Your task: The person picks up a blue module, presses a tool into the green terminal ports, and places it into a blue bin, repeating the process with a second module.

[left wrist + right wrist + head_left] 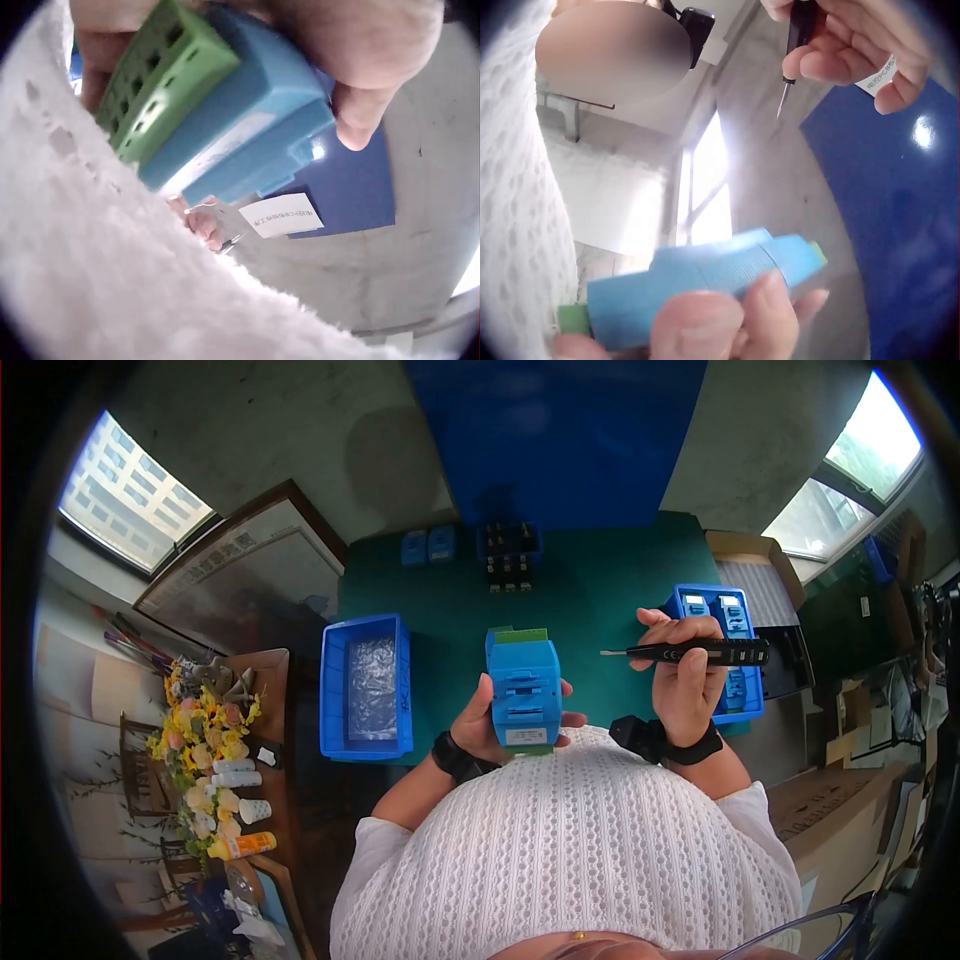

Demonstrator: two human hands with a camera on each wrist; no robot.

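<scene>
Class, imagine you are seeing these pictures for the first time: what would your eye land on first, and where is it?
The bright blue box with green ends, held in the left hand at the middle. Next, the thin black screwdriver gripped level in the right hand, its tip pointing toward the box. An open blue bin lies left on the green mat.

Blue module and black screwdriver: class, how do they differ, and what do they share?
The blue module is blocky, with green ends; the screwdriver is slim and black. The module sits in the left hand; the screwdriver is held sideways in the right hand. Both are held above the green mat.
</scene>
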